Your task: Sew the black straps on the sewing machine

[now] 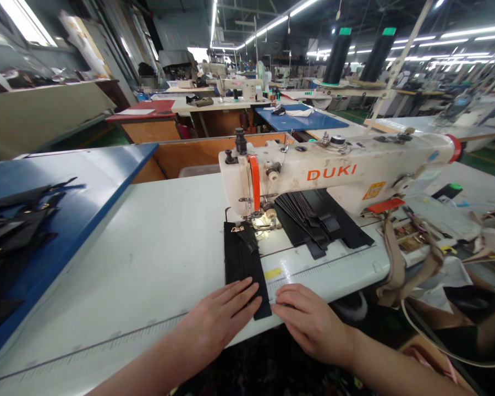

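Observation:
A long black piece [244, 264] with a gold-coloured metal fitting near its far end lies on the white sewing table [160, 236], left of the lit needle area of a white sewing machine [338, 170]. Flat on the near part of this piece rests my left hand [226, 311], fingers stretched out. My right hand [305, 319] is at the piece's near right edge, fingers curled together with thumb and fingertips by the edge. Whether they grip the edge is too small to tell. More black pieces [313, 217] lie stacked under the machine's arm.
A blue table [119, 170] with black items [20, 220] stands at the left. Beige straps [391, 264] hang over the right side by a small parts tray [410, 236]. Two black thread cones [338, 58] stand behind the machine.

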The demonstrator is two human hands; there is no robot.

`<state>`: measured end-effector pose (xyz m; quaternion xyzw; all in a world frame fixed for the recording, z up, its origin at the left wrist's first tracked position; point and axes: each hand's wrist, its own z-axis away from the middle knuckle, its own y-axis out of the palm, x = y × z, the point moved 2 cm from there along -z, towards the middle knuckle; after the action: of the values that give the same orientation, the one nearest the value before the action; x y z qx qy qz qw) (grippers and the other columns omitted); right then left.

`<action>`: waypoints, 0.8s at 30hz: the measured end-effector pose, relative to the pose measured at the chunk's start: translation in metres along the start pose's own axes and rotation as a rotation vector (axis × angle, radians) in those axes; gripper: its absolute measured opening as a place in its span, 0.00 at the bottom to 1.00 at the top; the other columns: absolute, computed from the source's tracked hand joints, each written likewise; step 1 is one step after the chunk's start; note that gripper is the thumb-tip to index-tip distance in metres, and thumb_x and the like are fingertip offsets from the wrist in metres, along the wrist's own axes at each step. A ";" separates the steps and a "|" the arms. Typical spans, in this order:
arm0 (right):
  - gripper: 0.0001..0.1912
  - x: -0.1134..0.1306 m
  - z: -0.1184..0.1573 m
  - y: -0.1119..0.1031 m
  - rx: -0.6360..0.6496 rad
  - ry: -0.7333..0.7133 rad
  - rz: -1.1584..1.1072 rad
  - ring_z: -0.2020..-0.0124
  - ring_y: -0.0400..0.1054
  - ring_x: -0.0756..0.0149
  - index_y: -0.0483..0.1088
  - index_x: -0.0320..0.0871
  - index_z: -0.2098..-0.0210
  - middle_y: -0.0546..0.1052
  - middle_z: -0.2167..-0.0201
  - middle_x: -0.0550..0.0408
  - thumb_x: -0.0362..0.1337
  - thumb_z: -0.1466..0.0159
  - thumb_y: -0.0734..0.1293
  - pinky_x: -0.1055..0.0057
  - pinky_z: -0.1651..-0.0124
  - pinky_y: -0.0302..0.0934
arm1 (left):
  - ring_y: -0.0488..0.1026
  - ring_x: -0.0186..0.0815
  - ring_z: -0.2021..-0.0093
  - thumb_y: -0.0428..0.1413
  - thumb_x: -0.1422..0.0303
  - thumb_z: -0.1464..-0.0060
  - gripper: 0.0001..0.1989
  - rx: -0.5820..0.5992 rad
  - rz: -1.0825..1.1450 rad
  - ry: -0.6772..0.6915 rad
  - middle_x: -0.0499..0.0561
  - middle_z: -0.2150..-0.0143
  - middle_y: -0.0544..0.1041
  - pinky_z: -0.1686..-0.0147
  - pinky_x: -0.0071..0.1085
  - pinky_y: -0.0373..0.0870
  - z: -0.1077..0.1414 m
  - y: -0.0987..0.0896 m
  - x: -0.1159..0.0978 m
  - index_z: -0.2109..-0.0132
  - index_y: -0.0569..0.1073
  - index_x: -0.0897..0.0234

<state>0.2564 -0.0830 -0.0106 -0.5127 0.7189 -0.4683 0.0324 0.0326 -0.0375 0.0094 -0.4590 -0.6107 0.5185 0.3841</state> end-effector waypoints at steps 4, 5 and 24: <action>0.16 0.000 0.001 -0.001 0.033 -0.005 0.002 0.52 0.65 0.56 0.69 0.34 0.51 0.73 0.59 0.42 0.24 0.35 0.57 0.58 0.47 0.66 | 0.61 0.44 0.36 0.44 0.81 0.42 0.25 0.007 0.009 -0.006 0.60 0.37 0.66 0.40 0.42 0.63 0.000 0.004 0.000 0.38 0.64 0.68; 0.15 -0.001 0.001 -0.001 0.042 -0.003 0.004 0.51 0.65 0.56 0.69 0.34 0.51 0.73 0.59 0.42 0.25 0.35 0.57 0.58 0.47 0.66 | 0.60 0.44 0.35 0.45 0.82 0.44 0.26 0.011 0.012 -0.014 0.60 0.37 0.66 0.39 0.42 0.63 0.000 0.005 0.000 0.38 0.64 0.68; 0.11 0.004 0.000 0.008 0.020 -0.046 0.105 0.54 0.69 0.57 0.70 0.34 0.53 0.75 0.59 0.43 0.27 0.33 0.60 0.58 0.49 0.68 | 0.60 0.34 0.35 0.41 0.88 0.51 0.36 0.091 0.714 -0.239 0.46 0.36 0.66 0.37 0.39 0.58 0.003 -0.020 0.021 0.39 0.67 0.57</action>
<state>0.2491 -0.0862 -0.0143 -0.4844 0.7392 -0.4613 0.0788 0.0211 -0.0191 0.0287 -0.5614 -0.4291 0.6964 0.1252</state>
